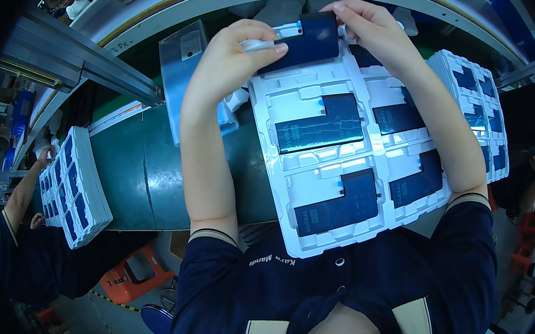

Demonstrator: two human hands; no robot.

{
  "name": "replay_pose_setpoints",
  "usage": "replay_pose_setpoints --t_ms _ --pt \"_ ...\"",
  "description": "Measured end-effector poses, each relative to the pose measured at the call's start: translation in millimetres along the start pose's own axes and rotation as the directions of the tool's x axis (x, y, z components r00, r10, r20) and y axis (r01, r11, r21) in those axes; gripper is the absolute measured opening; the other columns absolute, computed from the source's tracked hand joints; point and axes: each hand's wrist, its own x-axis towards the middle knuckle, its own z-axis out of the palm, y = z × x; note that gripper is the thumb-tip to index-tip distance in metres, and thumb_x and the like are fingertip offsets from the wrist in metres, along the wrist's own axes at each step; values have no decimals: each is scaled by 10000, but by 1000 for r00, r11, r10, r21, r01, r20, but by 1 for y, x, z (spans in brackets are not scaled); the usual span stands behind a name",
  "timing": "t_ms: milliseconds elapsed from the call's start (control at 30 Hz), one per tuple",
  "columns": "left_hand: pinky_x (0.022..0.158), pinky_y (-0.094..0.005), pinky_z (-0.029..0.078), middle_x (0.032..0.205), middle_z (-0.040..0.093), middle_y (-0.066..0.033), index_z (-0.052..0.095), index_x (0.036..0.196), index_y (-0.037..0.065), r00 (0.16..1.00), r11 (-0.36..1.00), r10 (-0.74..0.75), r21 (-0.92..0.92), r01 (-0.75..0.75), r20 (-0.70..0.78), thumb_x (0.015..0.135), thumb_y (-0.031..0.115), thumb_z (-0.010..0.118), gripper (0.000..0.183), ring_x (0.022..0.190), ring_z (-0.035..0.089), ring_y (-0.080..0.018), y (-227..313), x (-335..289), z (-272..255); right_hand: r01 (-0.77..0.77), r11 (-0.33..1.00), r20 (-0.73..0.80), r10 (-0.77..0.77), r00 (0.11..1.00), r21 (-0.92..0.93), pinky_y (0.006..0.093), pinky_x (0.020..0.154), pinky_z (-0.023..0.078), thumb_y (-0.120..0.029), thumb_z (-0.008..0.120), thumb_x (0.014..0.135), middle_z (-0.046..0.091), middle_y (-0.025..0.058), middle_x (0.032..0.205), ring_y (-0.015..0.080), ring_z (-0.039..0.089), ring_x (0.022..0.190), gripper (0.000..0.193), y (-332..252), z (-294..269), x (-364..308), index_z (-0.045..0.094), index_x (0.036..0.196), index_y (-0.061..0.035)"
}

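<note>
Both my hands hold one flat dark blue rectangular cell above the far end of a white moulded tray. My left hand grips its left side and pinches a small white strip at its edge. My right hand holds its top right corner. Several more dark blue cells lie in the tray's pockets, one just below the held cell and one nearest my body.
A stack of similar filled white trays stands at my right. Another stack stands at the left, with another person's hand on it. A clear plastic sheet lies on the green belt. A grey rail crosses upper left.
</note>
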Motion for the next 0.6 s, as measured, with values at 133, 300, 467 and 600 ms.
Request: replay_pose_setpoints --t_ms 133,300,467,600 --pt "851 -308 458 1055 618 -68 724 934 -1 1000 985 -8 174 8 -2 739 218 791 301 972 604 -203 1 -1 6 3 999 141 5 990 -52 261 671 504 -315 683 869 648 60 827 131 577 727 355 -9 -3 -5 685 1095 -42" --pt "804 -299 482 1056 618 -63 724 974 20 993 919 119 380 -102 -23 751 211 784 300 955 617 -193 9 -6 8 -16 975 180 57 982 -220 272 683 509 -312 715 831 643 73 889 162 592 778 363 -9 -3 -4 692 1112 -83" --pt "830 -278 495 1157 602 -152 546 1276 5 958 896 49 -412 -167 -283 837 136 668 475 989 600 -186 21 -8 0 188 941 99 -167 981 -282 226 612 402 -307 703 852 609 27 995 91 472 755 369 0 1 -7 674 1169 -120" --pt "910 -340 507 1227 564 -242 364 1367 -79 964 543 19 -807 -234 -266 904 39 538 508 1067 592 -235 46 -9 11 -34 922 232 -61 971 385 212 704 442 -326 674 882 617 26 1052 83 549 886 467 -30 0 -12 589 1268 -78"
